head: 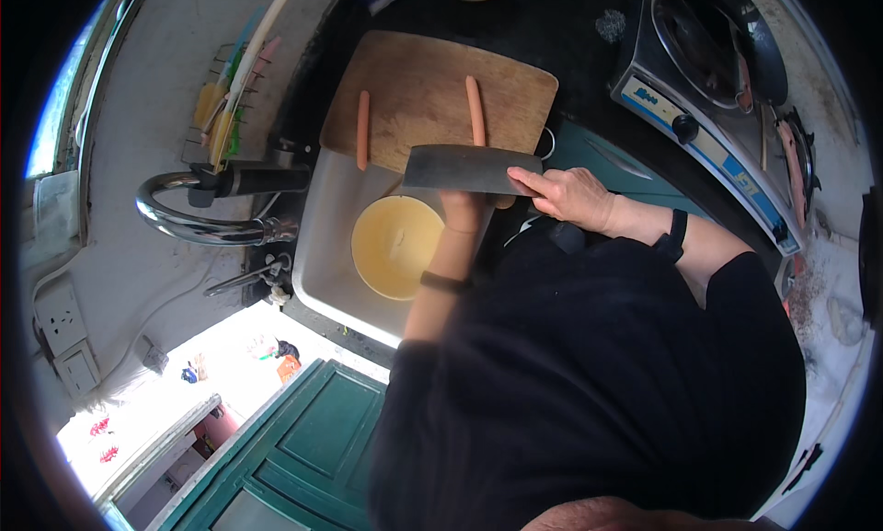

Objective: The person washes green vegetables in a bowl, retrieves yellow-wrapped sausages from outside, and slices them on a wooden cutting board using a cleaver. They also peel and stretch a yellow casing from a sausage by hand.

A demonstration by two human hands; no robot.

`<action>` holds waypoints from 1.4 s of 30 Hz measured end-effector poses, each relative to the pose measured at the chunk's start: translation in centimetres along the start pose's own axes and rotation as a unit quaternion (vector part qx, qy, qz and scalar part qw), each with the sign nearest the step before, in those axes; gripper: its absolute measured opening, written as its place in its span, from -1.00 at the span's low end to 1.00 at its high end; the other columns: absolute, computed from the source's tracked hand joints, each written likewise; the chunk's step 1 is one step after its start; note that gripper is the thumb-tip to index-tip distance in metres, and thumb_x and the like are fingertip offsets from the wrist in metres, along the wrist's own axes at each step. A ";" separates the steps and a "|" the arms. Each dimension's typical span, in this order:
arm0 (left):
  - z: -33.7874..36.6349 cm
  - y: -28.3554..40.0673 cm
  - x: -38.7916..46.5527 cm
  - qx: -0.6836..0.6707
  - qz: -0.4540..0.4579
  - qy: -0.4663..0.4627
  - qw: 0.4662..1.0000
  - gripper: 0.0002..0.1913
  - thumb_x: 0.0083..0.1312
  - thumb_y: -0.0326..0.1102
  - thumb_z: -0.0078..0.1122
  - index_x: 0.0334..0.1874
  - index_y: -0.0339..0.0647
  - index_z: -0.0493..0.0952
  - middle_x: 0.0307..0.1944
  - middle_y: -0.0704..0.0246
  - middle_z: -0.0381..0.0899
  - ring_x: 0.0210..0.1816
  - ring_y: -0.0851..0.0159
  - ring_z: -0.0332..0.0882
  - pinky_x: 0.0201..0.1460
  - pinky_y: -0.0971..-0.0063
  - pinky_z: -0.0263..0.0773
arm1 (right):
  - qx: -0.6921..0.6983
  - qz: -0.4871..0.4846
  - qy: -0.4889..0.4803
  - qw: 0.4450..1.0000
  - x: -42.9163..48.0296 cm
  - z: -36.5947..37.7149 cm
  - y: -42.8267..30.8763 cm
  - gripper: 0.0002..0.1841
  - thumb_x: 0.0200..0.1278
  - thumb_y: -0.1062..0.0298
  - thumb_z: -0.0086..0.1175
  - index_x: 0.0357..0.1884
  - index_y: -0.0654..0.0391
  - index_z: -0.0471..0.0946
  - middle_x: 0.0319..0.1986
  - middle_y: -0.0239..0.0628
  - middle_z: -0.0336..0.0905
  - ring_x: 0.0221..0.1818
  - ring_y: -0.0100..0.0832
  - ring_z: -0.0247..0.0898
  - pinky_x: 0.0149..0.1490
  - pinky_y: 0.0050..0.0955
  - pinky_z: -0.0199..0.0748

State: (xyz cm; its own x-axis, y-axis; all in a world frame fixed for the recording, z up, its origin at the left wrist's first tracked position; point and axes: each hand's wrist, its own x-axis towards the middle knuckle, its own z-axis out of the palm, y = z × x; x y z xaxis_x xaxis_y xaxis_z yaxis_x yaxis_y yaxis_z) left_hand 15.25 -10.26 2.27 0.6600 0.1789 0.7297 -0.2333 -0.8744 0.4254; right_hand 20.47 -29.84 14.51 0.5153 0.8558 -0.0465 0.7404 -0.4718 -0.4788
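A wooden cutting board [421,82] lies across the far end of the sink, with one sausage [363,131] on its left part and another sausage [476,110] on its right part. My right hand [569,194] grips a wide-bladed cleaver [469,168], its index finger stretched along the blade. The cleaver is over the near edge of the board and covers the near end of the right sausage. Just below the blade is my left hand [463,210], its fingers hidden behind the cleaver. Beside my left forearm, a yellow bowl [393,244] stands in the sink.
Around the bowl is the white sink [324,262], with a chrome faucet [200,234] at its left. A gas stove [697,127] with a wok stands at the right. Sponges and brushes fill a wire rack [227,103] on the left wall. A steel scrubber [610,26] lies beyond the board.
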 end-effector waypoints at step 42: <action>1.1 0.8 -0.1 -0.226 -0.283 0.019 0.932 -0.79 0.00 -0.41 0.25 -0.29 -0.23 0.52 -0.39 0.23 0.57 -0.32 0.03 0.53 -0.28 0.22 0.43 | 0.128 -0.013 0.044 0.991 0.0 -0.8 -0.4 -0.51 0.10 0.41 0.03 0.16 0.05 0.37 -0.40 -0.11 0.58 -0.36 -0.12 0.54 -0.25 -0.28 0.52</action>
State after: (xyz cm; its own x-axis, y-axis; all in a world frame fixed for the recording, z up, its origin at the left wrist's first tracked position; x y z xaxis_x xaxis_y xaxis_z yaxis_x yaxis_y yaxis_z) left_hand 15.84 -11.45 1.96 0.7451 0.5765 0.3354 -0.1385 -0.3583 0.9233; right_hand 20.52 -29.84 15.43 0.5418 0.8396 0.0390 0.6258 -0.3720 -0.6856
